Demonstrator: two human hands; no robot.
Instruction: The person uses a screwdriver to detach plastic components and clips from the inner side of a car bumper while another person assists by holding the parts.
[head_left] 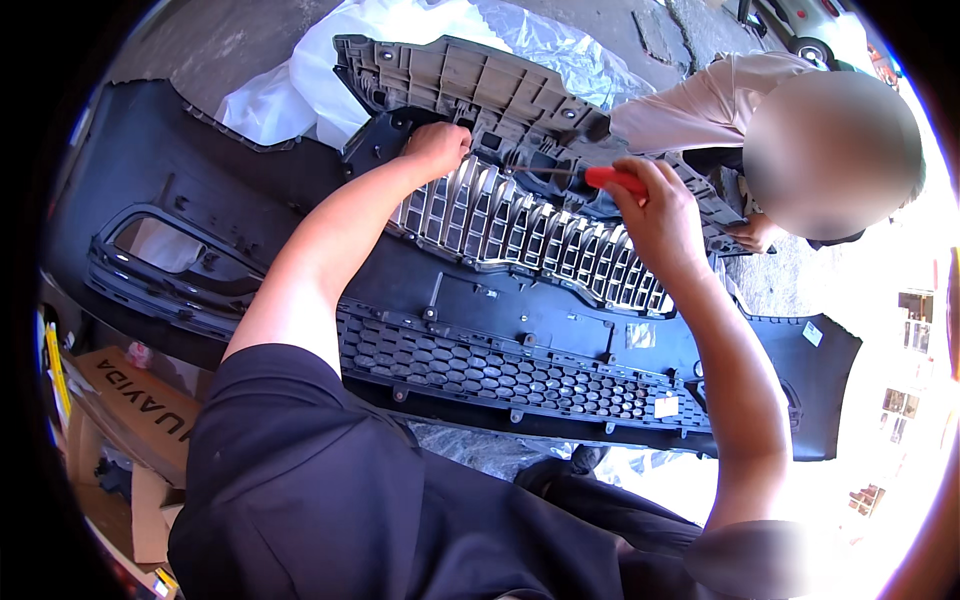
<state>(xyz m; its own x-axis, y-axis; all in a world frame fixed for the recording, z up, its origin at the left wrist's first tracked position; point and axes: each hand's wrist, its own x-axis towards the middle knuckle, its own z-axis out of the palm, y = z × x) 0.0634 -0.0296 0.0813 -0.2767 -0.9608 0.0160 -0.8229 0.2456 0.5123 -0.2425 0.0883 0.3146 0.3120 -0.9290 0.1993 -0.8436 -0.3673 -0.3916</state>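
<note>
A black car bumper [470, 288] lies inner side up, with a silver slatted grille [530, 232] and a honeycomb mesh [490, 365]. A dark plastic panel [470, 80] rests along the bumper's far side. My left hand [435, 150] is closed at the grille's upper edge beside that panel; what its fingertips hold is hidden. My right hand [655, 215] grips a screwdriver by its red handle [610, 178], its thin shaft pointing left toward the grille's top near my left hand.
A co-worker [700, 110] leans over from the right, their hand [755, 235] at the panel's end. White plastic wrapping [300, 70] lies behind the parts. A cardboard box [130, 400] is at the lower left. A white car [830, 30] stands at the top right.
</note>
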